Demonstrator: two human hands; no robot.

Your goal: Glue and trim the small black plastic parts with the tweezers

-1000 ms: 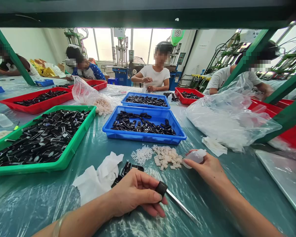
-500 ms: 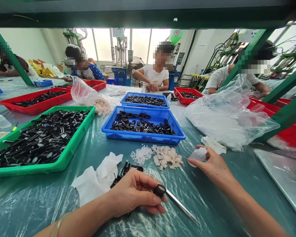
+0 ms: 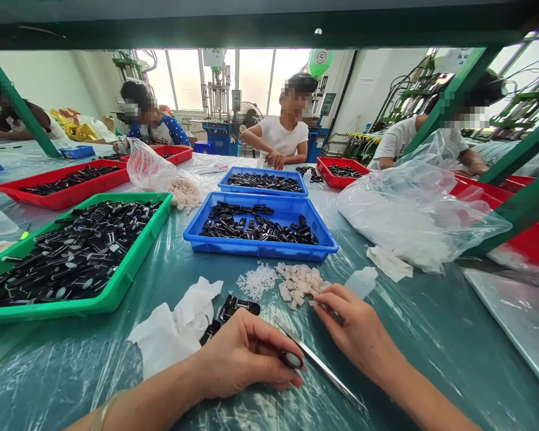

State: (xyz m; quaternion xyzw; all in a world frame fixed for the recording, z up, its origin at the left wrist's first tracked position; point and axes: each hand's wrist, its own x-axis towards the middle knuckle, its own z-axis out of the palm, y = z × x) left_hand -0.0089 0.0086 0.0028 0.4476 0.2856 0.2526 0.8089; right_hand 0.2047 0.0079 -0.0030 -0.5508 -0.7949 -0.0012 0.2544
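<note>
Between the thumb and fingers of my left hand [image 3: 251,356] is a small black part [image 3: 291,360] with a pale oval face turned up. My right hand [image 3: 357,329] has its fingertips drawn together at the right edge of a pile of cream-coloured blocks [image 3: 299,284]; what they hold, if anything, is hidden. Just beyond that hand lies a translucent plastic bottle [image 3: 363,281], partly covered by the fingers. Metal tweezers [image 3: 321,364] rest on the table between my hands. Several black parts [image 3: 233,307] lie behind my left hand, beside a crumpled white cloth [image 3: 175,323].
Small clear bits [image 3: 257,281] sit left of the blocks. A blue tray [image 3: 260,246] and a green tray [image 3: 117,293] hold black parts. A clear plastic bag [image 3: 413,209] bulges at right. Green shelf posts [image 3: 516,149] slant down at right. Co-workers [image 3: 285,134] sit across the table.
My right hand has let go of the bottle and moved left to the cream blocks. The black part in my left hand has turned, showing its pale oval face.
</note>
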